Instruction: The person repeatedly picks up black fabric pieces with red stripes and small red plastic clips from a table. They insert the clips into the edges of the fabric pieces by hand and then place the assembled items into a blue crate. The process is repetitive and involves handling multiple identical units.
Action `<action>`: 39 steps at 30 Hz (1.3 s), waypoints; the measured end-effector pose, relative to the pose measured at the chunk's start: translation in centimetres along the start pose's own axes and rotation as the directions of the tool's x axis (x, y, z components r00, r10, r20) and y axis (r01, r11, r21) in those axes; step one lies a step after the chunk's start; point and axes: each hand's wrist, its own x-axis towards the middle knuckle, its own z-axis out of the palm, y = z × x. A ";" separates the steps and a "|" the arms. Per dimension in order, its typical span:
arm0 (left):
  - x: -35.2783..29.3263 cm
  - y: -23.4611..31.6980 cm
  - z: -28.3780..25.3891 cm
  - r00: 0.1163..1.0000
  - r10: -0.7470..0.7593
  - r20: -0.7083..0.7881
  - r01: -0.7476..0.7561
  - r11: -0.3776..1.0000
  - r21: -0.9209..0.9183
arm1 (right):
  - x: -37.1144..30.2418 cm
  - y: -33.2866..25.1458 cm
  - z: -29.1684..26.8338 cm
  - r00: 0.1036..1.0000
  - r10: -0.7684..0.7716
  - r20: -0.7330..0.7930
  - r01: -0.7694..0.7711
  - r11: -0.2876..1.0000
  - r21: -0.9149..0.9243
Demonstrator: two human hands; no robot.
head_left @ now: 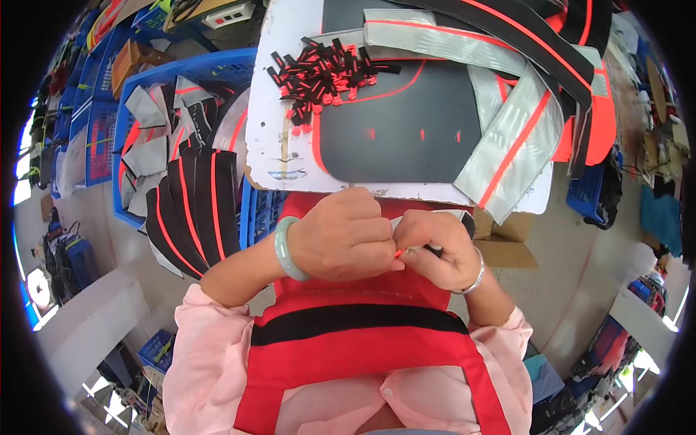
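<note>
My left hand (348, 235), a pale green bangle at its wrist, is closed with its fingers curled in. Beside it my right hand (438, 246), with a silver bangle, pinches at the same spot. Between the fingertips shows a small orange-red piece (399, 254); most of it is hidden. A bit of black shows under the right fingers. Both hands are above the red apron (362, 290), just in front of the table edge. Behind the right hand a pale strip partly shows. On the table lies a heap of small black tabs with red ends (319, 76).
The white table (279, 156) carries a dark rounded panel (406, 138) and grey and black strips with red lines (515, 138). At the left stands a blue crate (250, 217) of cut pieces, black red-lined strips (192, 206) hanging over it. A cardboard box (507, 246) sits below the table.
</note>
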 end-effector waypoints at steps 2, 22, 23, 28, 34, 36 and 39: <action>-0.5 -0.2 0.5 0.998 -0.029 -0.052 0.032 0.998 0.049 | -0.4 0.8 0.6 0.989 0.133 -0.069 -0.119 0.976 0.180; -2.5 -14.7 -3.0 0.913 -0.349 0.211 0.110 0.708 0.697 | 1.9 3.6 -0.9 0.907 0.237 -0.348 -0.381 0.815 -0.436; -2.0 -14.8 -3.1 0.931 -0.294 0.215 0.074 0.731 0.678 | 1.9 3.3 -1.0 0.898 0.255 -0.359 -0.401 0.810 -0.429; 0.3 -10.6 -1.4 0.870 -0.493 -0.006 0.492 0.866 0.086 | 1.9 3.8 -1.9 0.847 0.289 -0.446 -0.442 0.849 -0.291; 0.1 -6.5 0.8 0.412 -0.843 0.345 0.492 -0.113 -0.863 | 2.4 4.5 -2.0 0.825 0.195 -0.530 -0.327 0.930 -0.167; -0.5 -6.1 1.3 0.373 -0.874 0.313 0.481 -0.106 -0.870 | 2.7 4.1 -1.9 0.817 0.249 -0.520 -0.408 0.887 -0.217; -1.4 -6.5 1.3 0.392 -0.865 0.312 0.472 -0.101 -0.876 | 2.8 4.4 -1.5 0.820 0.233 -0.523 -0.387 0.899 -0.207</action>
